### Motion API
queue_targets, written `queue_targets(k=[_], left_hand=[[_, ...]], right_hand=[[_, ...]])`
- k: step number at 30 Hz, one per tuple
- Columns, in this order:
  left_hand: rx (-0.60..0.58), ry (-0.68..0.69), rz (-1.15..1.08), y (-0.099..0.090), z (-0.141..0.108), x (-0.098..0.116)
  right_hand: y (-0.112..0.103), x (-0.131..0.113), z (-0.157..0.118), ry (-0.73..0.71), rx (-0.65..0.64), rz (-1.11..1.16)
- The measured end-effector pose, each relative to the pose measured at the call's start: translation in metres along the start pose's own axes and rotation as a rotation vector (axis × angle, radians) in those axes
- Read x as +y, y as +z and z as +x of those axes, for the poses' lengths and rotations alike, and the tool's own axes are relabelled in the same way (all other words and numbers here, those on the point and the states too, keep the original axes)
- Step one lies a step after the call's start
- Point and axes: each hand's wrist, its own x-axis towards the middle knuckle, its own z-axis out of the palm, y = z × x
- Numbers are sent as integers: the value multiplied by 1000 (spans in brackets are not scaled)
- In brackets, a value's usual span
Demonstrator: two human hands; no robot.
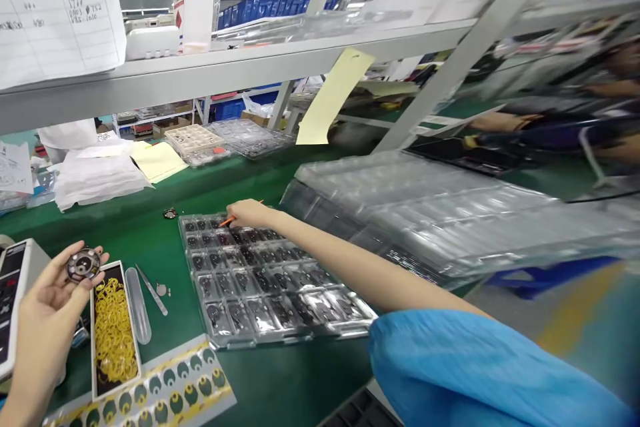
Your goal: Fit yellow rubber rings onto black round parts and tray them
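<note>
My left hand [55, 300] is closed round the edge of a round, dark watch-like part [83, 265], its metallic inner face turned up. Stretched out across the green bench, my right hand [250, 213] is at the far left of a clear compartment tray [200, 300]. A thin orange-tipped tool [228, 221] sticks out from its fingers, which are closed on it. The tool's kind and what its tip touches I cannot make out. Small dark parts [240, 315] fill the tray's compartments. Behind the tray another round part [171, 213] lies on the bench.
A white box of yellow rings [116, 330] stands beside tweezers [153, 290] and a clear plastic strip [139, 307]. A sticker sheet [175, 387] lies in front. Stacked clear trays [425, 207] occupy the right. A grey shelf beam [240, 63] crosses above the bench.
</note>
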Motion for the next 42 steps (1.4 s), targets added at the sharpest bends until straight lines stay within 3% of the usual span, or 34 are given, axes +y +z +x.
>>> queue_targets(k=[5, 8, 11, 14, 18, 23, 26, 33, 38, 42], left_hand=[[-103, -107, -34, 8, 0, -9], [-229, -178, -34, 15, -2, -19], [-295, -163, -21, 21, -2, -29], [-325, -108, 19, 23, -2, -32], [-271, 5, 72, 24, -8, -20], [-147, 111, 67, 25, -14, -8], [-136, 106, 60, 26, -14, -10], [-255, -47, -150, 19, -10, -12], [-381, -87, -210, 17, -15, -9], [-410, -90, -204, 19, -20, -5]], right_hand=[[-20, -20, -13, -74, 111, 151], [-41, -61, -37, -205, 226, 312], [-57, -117, -70, -416, 283, 467], [-64, -164, -100, -645, 335, 644], [-62, -195, -113, -818, 438, 826], [-50, -209, -104, -607, 338, 1266], [-45, -212, -100, -601, 321, 1396], [-51, -200, -102, -537, 418, 1391], [-54, -192, -102, -499, 367, 1369], [-52, -193, -102, -487, 317, 1379]])
